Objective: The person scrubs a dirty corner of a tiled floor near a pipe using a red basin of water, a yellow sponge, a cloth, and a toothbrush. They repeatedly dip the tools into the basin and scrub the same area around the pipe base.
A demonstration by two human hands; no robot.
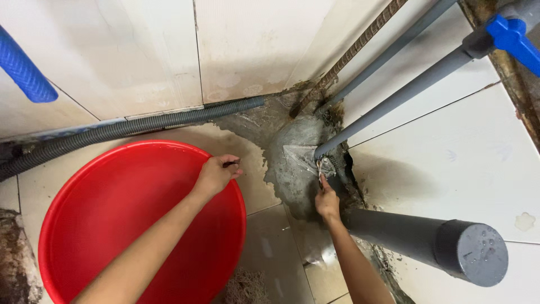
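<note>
My left hand [216, 173] is closed around a small dark object over the far rim of a large red plastic basin [112, 225] on the tiled floor. My right hand [326, 200] reaches to the corner and grips a small metal tool, which looks like pliers or scissors [320, 168]. The tool's tip touches a piece of clear plastic film [298, 155] at the foot of a thin grey pipe [394, 101], on a rough patch of grey cement [287, 180].
A thick grey capped pipe [450, 245] juts toward me at right. A corrugated grey hose [129, 126] runs along the wall base. A blue valve handle [514, 39] sits top right, a blue hose [22, 65] top left, a rusty rebar [354, 50] leans in the corner.
</note>
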